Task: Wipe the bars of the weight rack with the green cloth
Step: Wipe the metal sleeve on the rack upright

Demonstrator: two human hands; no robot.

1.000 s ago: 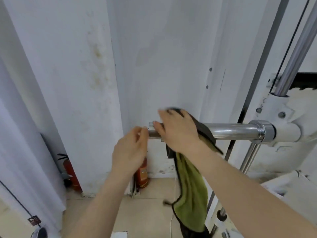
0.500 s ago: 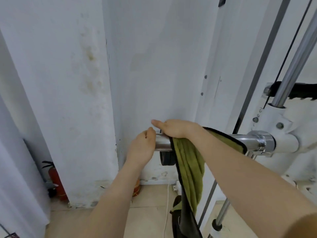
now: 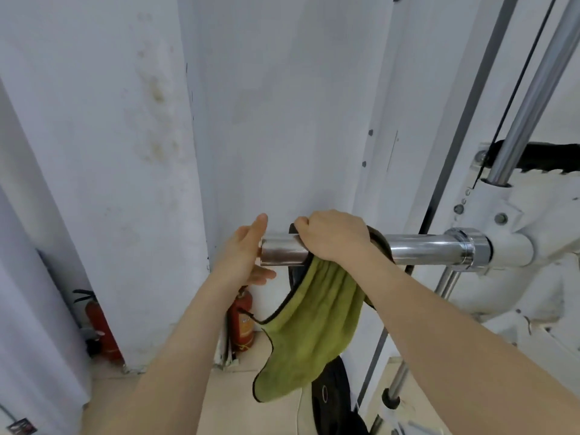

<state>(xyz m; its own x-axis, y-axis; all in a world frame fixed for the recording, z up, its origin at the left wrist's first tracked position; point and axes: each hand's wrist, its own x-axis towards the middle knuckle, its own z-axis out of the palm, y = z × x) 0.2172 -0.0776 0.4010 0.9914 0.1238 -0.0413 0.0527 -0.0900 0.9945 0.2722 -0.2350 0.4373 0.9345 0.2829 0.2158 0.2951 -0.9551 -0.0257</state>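
A chrome horizontal bar (image 3: 420,248) sticks out leftward from the white weight rack (image 3: 514,243). A green cloth (image 3: 310,328) with a dark edge is draped over the bar and hangs below it. My right hand (image 3: 332,235) is closed over the cloth on top of the bar, a short way from the bar's free end. Flat against that free end sits my left hand (image 3: 248,252), palm toward it, fingers spread and holding nothing.
White wall panels stand close behind the bar. Two red fire extinguishers (image 3: 243,321) (image 3: 99,324) stand on the floor by the wall. A black weight plate (image 3: 332,394) leans below the cloth. Chrome guide rods (image 3: 530,92) rise at the right.
My right hand has slid the cloth a little toward the rack, baring the bar's end. My left hand has opened from a grip on the end to a flat palm against it.
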